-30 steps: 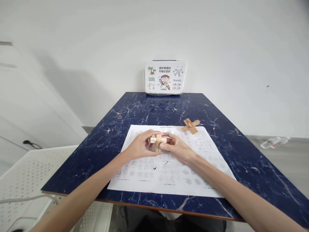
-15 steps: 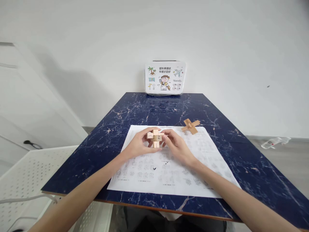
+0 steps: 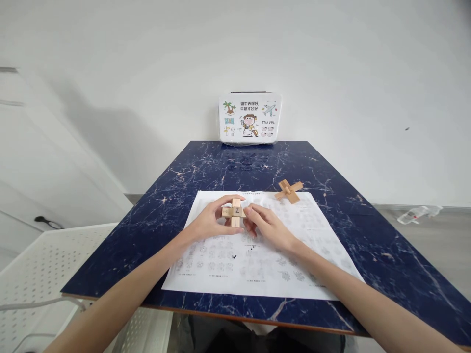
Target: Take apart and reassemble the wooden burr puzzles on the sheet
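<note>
A small wooden burr puzzle [image 3: 236, 212], cross-shaped with handwritten marks on its block faces, is held above the printed sheet. My left hand [image 3: 207, 219] grips it from the left, thumb at its lower block and a finger over the top one. On the other side, my right hand [image 3: 267, 224] pinches its right end between thumb and fingers. Beneath both hands lies the white instruction sheet [image 3: 221, 289], covered in faint printed diagrams. A second wooden interlocking puzzle [image 3: 289, 190] rests at the sheet's upper right edge.
The dark blue marbled table [image 3: 176, 186] reaches back to the wall, where a white cartoon-printed case [image 3: 249, 119] stands. White perforated furniture [image 3: 47, 250] with a cable is at left. A clear plastic package [image 3: 419, 214] lies beyond the table at right.
The puzzle in my hands has turned slightly, so the marked faces point more squarely toward me. My right fingers have closed in lower around its right end.
</note>
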`<state>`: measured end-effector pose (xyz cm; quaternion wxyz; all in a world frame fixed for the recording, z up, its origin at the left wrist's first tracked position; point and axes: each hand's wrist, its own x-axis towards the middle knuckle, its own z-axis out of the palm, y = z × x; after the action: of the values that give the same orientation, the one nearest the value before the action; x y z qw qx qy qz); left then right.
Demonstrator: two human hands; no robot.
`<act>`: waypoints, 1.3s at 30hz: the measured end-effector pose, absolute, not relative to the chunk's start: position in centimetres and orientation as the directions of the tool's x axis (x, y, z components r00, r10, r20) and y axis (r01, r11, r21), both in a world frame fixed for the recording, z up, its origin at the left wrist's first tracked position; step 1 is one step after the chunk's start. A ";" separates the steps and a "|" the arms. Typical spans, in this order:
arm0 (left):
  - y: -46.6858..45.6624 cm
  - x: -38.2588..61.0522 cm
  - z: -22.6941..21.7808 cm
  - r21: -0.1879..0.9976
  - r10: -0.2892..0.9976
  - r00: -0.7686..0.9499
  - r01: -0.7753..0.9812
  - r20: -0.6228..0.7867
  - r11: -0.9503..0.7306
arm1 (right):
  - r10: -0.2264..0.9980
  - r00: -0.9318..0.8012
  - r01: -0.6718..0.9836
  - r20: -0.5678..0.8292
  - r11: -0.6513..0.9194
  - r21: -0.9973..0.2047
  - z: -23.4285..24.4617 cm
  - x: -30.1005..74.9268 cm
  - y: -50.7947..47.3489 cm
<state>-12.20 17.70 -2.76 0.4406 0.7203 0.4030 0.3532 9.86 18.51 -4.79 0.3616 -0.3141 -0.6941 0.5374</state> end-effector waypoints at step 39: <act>18.3 -12.1 -3.8 0.464 0.830 0.489 0.689 0.269 -0.556 | 0.840 -0.517 -0.441 -0.163 -0.425 -0.790 -4.3 10.1 20.0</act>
<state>-12.14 18.30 -3.84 0.1488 0.8498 0.4469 0.2365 10.06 20.03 -4.27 0.4025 -0.2817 -0.3542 0.7957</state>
